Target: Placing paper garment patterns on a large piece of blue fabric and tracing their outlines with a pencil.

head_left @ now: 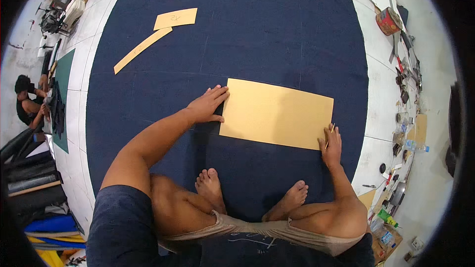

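Note:
A large rectangular tan card (pixel 277 113) lies flat on dark blue fabric (pixel 148 133) in front of my feet. My left hand (pixel 208 105) rests with fingers spread, fingertips at the card's left edge. At the card's lower right corner is my right hand (pixel 333 146). A thin, pale, pencil-like stick (pixel 333 128) runs between its fingers; its exact kind is too small to tell. Further off on the fabric lie a small tan card (pixel 175 19) with handwriting and a narrow tan strip (pixel 142 49), their ends meeting. Faint pale lines cross the fabric.
My bare feet (pixel 210 188) stand on the fabric. White floor tiles (pixel 381 99) border it. Along the right are a red can (pixel 388 21), a plastic bottle (pixel 416 146) and small tools. To the left, another person (pixel 30 101) crouches by a green mat (pixel 64 101); fabric rolls (pixel 34 185) lie nearer.

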